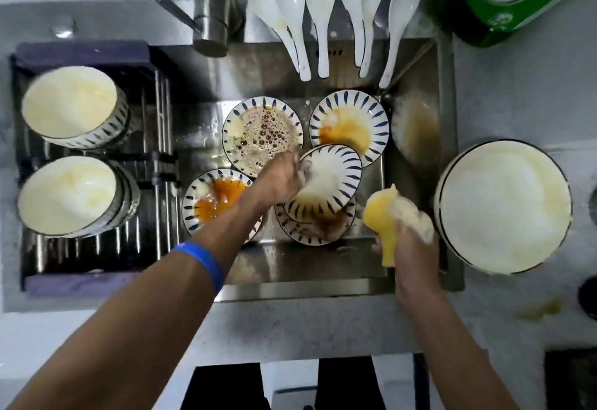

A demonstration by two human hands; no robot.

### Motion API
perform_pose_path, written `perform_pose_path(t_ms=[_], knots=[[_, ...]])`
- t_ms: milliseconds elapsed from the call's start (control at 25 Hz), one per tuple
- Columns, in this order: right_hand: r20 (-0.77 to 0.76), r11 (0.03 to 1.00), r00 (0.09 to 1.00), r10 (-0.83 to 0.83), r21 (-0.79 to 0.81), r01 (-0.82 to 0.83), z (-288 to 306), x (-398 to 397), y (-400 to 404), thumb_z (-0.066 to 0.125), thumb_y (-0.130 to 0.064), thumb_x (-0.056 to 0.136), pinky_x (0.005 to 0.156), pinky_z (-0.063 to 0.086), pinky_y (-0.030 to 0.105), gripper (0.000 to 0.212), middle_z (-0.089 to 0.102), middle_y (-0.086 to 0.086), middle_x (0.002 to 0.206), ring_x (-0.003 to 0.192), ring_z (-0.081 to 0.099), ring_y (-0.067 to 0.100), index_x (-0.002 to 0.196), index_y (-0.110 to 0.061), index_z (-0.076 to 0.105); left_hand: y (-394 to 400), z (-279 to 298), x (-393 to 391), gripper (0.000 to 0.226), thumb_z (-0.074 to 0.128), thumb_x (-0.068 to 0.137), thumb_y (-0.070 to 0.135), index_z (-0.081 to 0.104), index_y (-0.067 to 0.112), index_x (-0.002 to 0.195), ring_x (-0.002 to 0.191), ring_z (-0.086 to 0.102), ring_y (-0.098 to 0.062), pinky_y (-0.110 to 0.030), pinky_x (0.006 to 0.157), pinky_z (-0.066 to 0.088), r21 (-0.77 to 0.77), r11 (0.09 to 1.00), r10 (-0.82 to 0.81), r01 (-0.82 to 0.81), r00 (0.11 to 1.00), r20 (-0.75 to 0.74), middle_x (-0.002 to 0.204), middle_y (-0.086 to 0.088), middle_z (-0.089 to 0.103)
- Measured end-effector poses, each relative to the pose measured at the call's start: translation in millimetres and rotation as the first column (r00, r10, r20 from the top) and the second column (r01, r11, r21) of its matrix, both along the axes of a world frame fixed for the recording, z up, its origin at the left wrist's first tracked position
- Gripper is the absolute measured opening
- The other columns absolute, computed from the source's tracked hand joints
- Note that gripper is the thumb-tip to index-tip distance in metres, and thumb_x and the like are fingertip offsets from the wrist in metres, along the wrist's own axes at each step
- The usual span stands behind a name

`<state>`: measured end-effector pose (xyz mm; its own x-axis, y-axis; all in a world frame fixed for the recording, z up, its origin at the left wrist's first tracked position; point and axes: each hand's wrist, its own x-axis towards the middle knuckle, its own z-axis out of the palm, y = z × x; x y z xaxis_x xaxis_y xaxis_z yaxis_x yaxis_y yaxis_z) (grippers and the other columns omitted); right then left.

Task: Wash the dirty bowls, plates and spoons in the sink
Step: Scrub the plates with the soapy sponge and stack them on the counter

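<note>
In the steel sink (416, 164), the left hand (279, 180) grips a blue-striped plate (329, 177) by its near-left rim, fingers curled over the edge, holding it tilted above a stained plate (310, 228) lying flat beneath. The right hand (408, 232) is clenched round a yellow sponge (384, 219) covered in foam, just right of the held plate and apart from it. Three further soiled plates lie in the basin: a frothy brown plate (261, 135) at centre, an orange-stained plate (349, 125) to its right, and an orange-smeared plate (210, 199) at near left, partly under the forearm. Six white spoons (319, 15) rest across the sink's back ledge, handles overhanging the basin. Two stacks of bowls (69, 102) sit on the drying rack (158, 157) at left. A stack of large white plates (504, 206) sits on the counter at right; their count cannot be determined owing to blur.
</note>
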<state>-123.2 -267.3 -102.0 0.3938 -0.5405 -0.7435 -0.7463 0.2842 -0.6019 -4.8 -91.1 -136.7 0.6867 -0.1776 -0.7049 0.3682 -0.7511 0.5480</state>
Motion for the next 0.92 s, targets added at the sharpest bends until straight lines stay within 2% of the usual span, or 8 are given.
perform_pose_path(t_ms=[160,280,400,480,560,640,760,920], knots=[[-0.054,0.998,0.997,-0.061,-0.038,0.059,21.9,2.9,4.1,0.048,-0.010,0.093,0.052,0.044,0.028,0.029,0.062,0.015,0.094,0.066,0.055,0.024,0.120,-0.006,0.058,23.1,47.2,-29.2,0.049,0.046,0.091,-0.007,0.042,0.010,0.137,0.093,0.049,-0.014,-0.034,0.093,0.050,0.142,0.983,-0.161,0.119,0.930,0.330,0.109,0.000,0.048],[0.191,0.987,0.970,0.152,-0.088,-0.137,65.2,15.9,40.8,0.059,-0.008,0.079,0.052,0.046,0.018,0.035,0.064,0.001,0.089,0.069,0.058,0.011,0.113,-0.013,0.063,32.7,92.1,-40.9,0.058,0.036,0.089,0.004,0.036,0.005,0.147,0.118,0.053,-0.025,-0.046,0.105,0.048,-0.054,0.990,0.144,-0.133,0.922,0.360,0.135,-0.013,0.049],[0.322,0.800,0.749,0.579,-0.401,-0.446,97.1,39.0,84.9,0.068,-0.012,0.074,0.081,0.044,0.006,0.036,0.065,0.001,0.108,0.096,0.060,0.000,0.110,-0.009,0.068,27.7,138.2,-47.7,0.054,0.039,0.105,0.019,0.023,0.020,0.157,0.138,0.043,-0.026,-0.050,0.110,0.044,-0.286,0.749,0.636,-0.597,0.769,0.061,0.158,-0.007,0.033],[0.221,0.635,0.625,0.748,-0.514,-0.577,106.6,48.9,97.7,0.071,-0.006,0.080,0.090,0.032,-0.001,0.046,0.059,0.004,0.130,0.115,0.056,0.011,0.125,-0.010,0.063,29.7,165.0,-52.1,0.047,0.044,0.106,0.021,0.034,0.016,0.152,0.106,0.057,-0.010,-0.034,0.088,0.054,-0.354,0.571,0.782,-0.741,0.622,-0.041,0.132,0.003,0.052],[0.153,0.492,0.494,0.856,-0.535,-0.687,124.3,46.9,103.4,0.061,0.002,0.087,0.089,0.025,-0.005,0.042,0.058,0.009,0.133,0.116,0.053,0.016,0.129,-0.006,0.060,39.0,174.6,-49.8,0.028,0.046,0.105,0.021,0.053,0.013,0.131,0.084,0.056,-0.003,-0.020,0.070,0.046,-0.421,0.455,0.854,-0.785,0.518,-0.042,0.101,0.011,0.057],[0.155,0.402,0.378,0.913,-0.497,-0.768,142.2,43.2,110.5,0.050,0.003,0.093,0.086,0.029,0.000,0.034,0.061,0.010,0.124,0.115,0.057,0.022,0.125,-0.004,0.060,44.3,186.7,-49.1,0.021,0.046,0.105,0.020,0.063,0.008,0.107,0.078,0.066,-0.010,-0.015,0.060,0.048,-0.477,0.465,0.843,-0.746,0.538,-0.019,0.091,0.003,0.067],[0.188,0.430,0.387,0.903,-0.442,-0.787,157.9,48.7,115.3,0.046,0.004,0.095,0.072,0.038,0.003,0.035,0.057,0.004,0.116,0.105,0.059,0.022,0.127,-0.003,0.056,53.5,209.3,-43.8,0.021,0.049,0.104,0.023,0.062,0.024,0.087,0.074,0.064,-0.003,-0.027,0.065,0.054,-0.546,0.437,0.857,-0.715,0.515,0.012,0.083,0.009,0.068],[0.169,0.439,0.412,0.895,-0.489,-0.753,174.3,57.3,118.2,0.060,0.000,0.090,0.063,0.043,0.002,0.041,0.059,-0.002,0.109,0.087,0.059,0.008,0.130,-0.008,0.054,56.6,229.7,-40.1,0.032,0.047,0.104,0.030,0.065,0.016,0.082,0.063,0.063,-0.004,-0.027,0.059,0.050,-0.541,0.611,0.769,-0.578,0.595,0.233,0.073,0.005,0.068]])
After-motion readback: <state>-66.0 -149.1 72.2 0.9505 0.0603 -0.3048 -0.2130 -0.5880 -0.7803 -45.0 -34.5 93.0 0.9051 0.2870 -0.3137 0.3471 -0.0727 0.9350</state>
